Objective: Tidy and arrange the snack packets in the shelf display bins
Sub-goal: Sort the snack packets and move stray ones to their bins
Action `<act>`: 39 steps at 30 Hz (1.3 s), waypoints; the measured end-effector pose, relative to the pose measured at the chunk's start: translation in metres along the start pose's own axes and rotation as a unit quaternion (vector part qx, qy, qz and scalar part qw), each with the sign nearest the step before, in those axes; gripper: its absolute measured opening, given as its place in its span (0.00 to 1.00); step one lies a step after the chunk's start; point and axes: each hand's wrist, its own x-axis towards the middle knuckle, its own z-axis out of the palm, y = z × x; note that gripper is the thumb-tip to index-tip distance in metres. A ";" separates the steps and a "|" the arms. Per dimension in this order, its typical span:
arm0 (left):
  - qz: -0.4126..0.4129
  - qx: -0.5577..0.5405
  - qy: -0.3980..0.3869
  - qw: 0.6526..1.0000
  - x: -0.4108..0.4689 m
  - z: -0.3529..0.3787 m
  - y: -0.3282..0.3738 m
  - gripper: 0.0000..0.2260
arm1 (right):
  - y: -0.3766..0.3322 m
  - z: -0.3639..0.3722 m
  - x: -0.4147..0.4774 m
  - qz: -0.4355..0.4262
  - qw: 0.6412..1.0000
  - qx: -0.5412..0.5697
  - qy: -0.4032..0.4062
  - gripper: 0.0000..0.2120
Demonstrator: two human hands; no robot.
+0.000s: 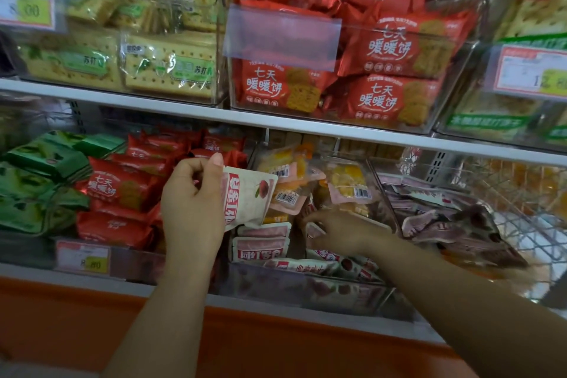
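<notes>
The left hand (193, 209) holds one snack packet (248, 196) up, over the left side of the middle clear bin (306, 285) on the lower shelf (76, 273). Its fingers (214, 172) are curled and pinch the packet's left edge. The packet is a white, flat pouch with big red letters and a small picture of a red fruit, and it is turned sideways. More white and red packets (260, 250) lie flat in the front of the bin. Yellow and pink packets (346, 184) with barcodes stand behind them. The right hand (340, 232) reaches into the same bin, with bent fingers (313, 219) on one white and red packet. I cannot tell if they grip it.
</notes>
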 end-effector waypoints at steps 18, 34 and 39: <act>0.031 -0.046 -0.052 0.997 -0.016 0.005 0.006 0.09 | 0.004 0.007 -0.027 0.025 0.959 -0.018 0.283 0.09; 0.099 -0.099 -0.065 0.988 -0.062 0.047 0.015 0.12 | 0.052 -0.004 -0.101 0.124 0.750 0.407 0.506 0.16; 0.134 -0.111 -0.058 0.983 -0.087 0.098 0.025 0.09 | 0.084 -0.026 -0.124 0.197 0.606 0.552 0.538 0.12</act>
